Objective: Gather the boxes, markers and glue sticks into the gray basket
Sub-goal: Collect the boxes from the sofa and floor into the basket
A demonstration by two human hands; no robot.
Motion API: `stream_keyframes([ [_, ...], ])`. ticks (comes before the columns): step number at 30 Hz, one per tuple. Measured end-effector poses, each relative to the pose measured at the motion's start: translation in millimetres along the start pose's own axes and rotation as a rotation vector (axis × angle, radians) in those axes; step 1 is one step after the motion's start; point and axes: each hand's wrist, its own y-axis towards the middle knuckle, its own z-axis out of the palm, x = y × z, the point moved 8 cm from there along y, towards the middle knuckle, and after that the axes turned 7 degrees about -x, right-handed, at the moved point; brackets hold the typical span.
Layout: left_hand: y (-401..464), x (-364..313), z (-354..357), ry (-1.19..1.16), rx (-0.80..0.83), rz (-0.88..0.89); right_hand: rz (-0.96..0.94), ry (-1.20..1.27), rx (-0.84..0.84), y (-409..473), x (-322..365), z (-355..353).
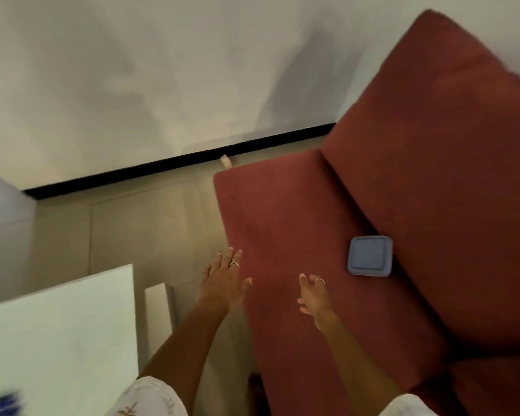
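Note:
A small blue-grey square box [370, 256] lies on the red sofa seat [282, 223], against the foot of the back cushion. My right hand [312, 298] hovers over the seat just left of and below the box, fingers loose and holding nothing. Farther left, my left hand [225, 280] stretches over the seat's left edge with straight, spread fingers, also empty. The gray basket, markers and glue sticks are not in view.
The sofa's red back cushion [451, 163] rises on the right. A white table [60, 334] fills the lower left, with a blurred blue object [3, 400] at its near corner. Beige floor tiles [150, 223] and a white wall with a black skirting lie beyond.

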Motion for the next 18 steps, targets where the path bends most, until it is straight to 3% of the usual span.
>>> stream_keyframes([
  [8, 49.2, -79.2, 4.1, 0.094, 0.087, 0.163, 0.165, 0.217, -0.167, 42.7, -19.2, -91.5],
  [13, 77.5, -113.7, 9.8, 0.161, 0.128, 0.284, 0.209, 0.214, -0.327, 67.9, -28.2, -142.5],
  [18, 115.0, -141.5, 27.6, 0.224, 0.221, 0.385, 0.246, 0.235, -0.373, 97.5, -17.3, -169.7],
])
